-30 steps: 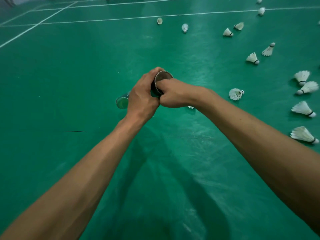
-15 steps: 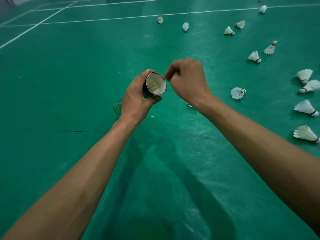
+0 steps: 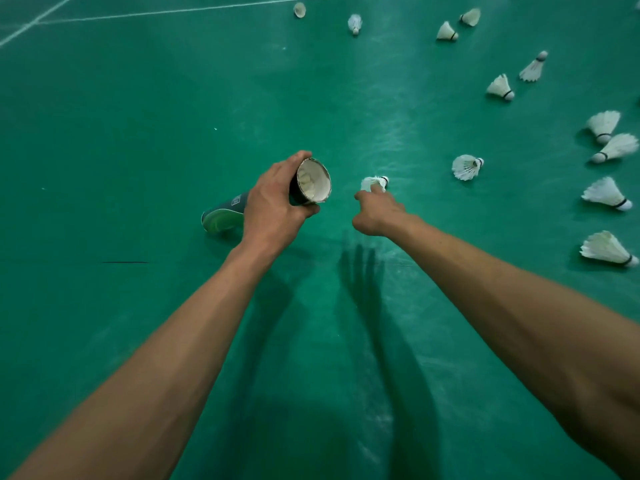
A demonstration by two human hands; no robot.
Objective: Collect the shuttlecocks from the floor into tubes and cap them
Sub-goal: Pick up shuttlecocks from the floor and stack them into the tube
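My left hand (image 3: 273, 206) grips a dark shuttlecock tube (image 3: 304, 183) near its open mouth. The tube is tilted, its green lower end (image 3: 220, 220) down toward the floor at the left. White feathers show inside the mouth. To the right of the tube, my right hand (image 3: 375, 211) reaches down to a white shuttlecock (image 3: 374, 183) on the green floor and pinches its feathers with the fingertips. Another shuttlecock (image 3: 467, 167) lies a little further right.
Several white shuttlecocks are scattered over the green court floor, a cluster along the right edge (image 3: 607, 194) and more at the far right (image 3: 500, 86) and far centre (image 3: 355, 23). White court lines (image 3: 138, 13) run across the far left. Shadows of my arms fall on the floor below.
My right hand left the tube's mouth and dropped down to the right onto a shuttlecock on the floor. The left hand keeps the tube, now tilted lower.
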